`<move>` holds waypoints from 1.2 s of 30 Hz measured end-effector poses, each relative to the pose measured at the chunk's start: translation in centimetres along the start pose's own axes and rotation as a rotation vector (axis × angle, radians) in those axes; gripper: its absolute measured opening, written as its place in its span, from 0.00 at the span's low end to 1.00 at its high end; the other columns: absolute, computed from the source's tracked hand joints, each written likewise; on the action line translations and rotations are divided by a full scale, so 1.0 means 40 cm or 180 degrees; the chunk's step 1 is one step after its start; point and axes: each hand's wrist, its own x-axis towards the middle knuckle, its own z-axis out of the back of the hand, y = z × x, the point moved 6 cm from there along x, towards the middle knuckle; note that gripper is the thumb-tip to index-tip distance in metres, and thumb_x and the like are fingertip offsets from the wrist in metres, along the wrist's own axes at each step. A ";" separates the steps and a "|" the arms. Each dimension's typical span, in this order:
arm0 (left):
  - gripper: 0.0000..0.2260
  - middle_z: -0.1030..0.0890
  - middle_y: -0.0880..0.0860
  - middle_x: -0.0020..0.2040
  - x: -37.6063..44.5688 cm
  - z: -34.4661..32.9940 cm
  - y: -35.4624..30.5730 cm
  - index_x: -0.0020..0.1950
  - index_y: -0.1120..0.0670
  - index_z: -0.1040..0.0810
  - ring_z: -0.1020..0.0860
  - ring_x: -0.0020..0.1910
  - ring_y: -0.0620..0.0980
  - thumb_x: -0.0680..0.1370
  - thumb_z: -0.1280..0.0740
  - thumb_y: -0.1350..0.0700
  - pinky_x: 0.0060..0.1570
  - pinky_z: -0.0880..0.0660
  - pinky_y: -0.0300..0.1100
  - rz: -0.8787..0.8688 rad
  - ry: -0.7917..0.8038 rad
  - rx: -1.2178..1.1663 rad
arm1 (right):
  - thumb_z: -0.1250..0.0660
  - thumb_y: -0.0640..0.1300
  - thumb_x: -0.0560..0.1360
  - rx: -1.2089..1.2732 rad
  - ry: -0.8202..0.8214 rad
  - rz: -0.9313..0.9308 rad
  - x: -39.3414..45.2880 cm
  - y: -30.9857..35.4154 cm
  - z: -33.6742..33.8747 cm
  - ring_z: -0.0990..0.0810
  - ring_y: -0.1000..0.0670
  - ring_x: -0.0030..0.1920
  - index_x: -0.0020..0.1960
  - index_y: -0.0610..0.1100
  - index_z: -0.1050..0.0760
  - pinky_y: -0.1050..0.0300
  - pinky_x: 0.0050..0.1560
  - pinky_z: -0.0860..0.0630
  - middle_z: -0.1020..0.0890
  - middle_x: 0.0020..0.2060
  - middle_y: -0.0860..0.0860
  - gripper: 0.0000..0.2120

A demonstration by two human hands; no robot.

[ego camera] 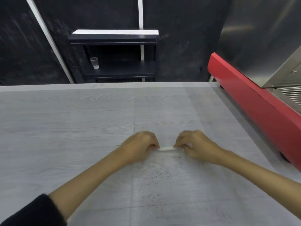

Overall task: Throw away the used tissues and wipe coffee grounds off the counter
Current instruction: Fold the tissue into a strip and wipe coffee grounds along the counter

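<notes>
Both hands, left hand [140,144], right hand [193,144], pinching blurred tissue [166,148], ends hidden, counter [65,128]

two hands [140,145] [196,145], one tissue [166,148], one plastic cup [94,62], one shelf unit [114,38]

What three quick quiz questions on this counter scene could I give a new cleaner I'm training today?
1. True or false: the left hand and right hand each pinch one end of the white tissue.
2. Where do the coffee grounds lie relative to the hands?
A. Beyond them, by the far edge
B. Nearer the person, on the grey counter
C. On the red machine
3. Fill in: the clear plastic cup stands on a dark ____.

Key: 1 true; 2 B; 3 shelf.
</notes>
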 end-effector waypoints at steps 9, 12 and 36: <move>0.08 0.18 0.54 0.51 0.145 0.007 0.057 0.50 0.56 0.18 0.22 0.49 0.52 0.75 0.35 0.61 0.50 0.24 0.43 0.0332 -0.0236 0.0043 | 0.34 0.31 0.70 -0.0272 -0.0376 -0.0427 0.078 -0.116 0.027 0.19 0.48 0.42 0.45 0.41 0.18 0.72 0.41 0.33 0.16 0.42 0.46 0.09; 0.09 0.18 0.53 0.50 0.128 -0.017 0.017 0.51 0.56 0.18 0.21 0.47 0.52 0.75 0.36 0.62 0.48 0.24 0.44 0.0073 -0.0109 0.0135 | 0.36 0.31 0.71 -0.0403 -0.0420 -0.0378 0.021 -0.113 0.021 0.20 0.49 0.43 0.46 0.41 0.18 0.65 0.44 0.31 0.17 0.42 0.47 0.11; 0.08 0.18 0.55 0.49 0.220 -0.051 -0.136 0.48 0.58 0.17 0.22 0.45 0.50 0.74 0.35 0.64 0.44 0.29 0.36 -0.0155 -0.0151 -0.0125 | 0.34 0.29 0.69 -0.0242 -0.0786 -0.0878 -0.122 -0.174 0.124 0.19 0.46 0.42 0.45 0.39 0.18 0.75 0.39 0.31 0.16 0.42 0.44 0.10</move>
